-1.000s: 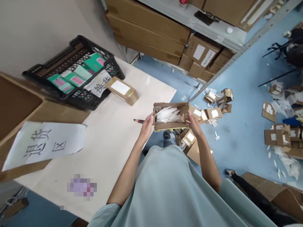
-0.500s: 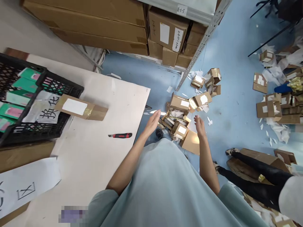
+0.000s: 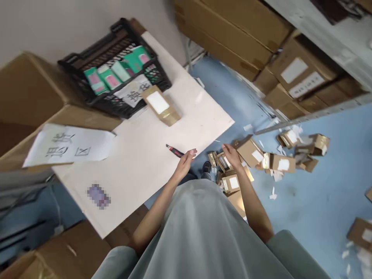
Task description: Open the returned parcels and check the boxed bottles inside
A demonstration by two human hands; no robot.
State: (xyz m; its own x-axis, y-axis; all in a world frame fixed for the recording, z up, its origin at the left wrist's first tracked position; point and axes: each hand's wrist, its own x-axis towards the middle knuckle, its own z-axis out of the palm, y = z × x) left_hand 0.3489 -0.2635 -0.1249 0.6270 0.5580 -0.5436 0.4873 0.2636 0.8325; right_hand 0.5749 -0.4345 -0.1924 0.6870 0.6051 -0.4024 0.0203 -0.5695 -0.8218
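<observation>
My left hand hovers at the right edge of the white table, fingers stretched out and nothing in it. Beside its fingertips lies a red and black box cutter, partly behind the hand. My right hand hangs open over the floor, past the table's edge, with opened cardboard boxes below it. Farther back on the table a small brown carton with a white label leans by a black plastic crate. Green and pink boxes stand inside that crate.
A large open carton with a handwritten paper sheet stands at the left. A pixelated purple item lies near the table's front. Metal shelving holds cartons at the upper right; paper scraps litter the blue floor.
My view has swung left, so the table and crate sit farther right in the picture. Both hands remain empty and appear closer together; the left now appears beside the box cutter.
</observation>
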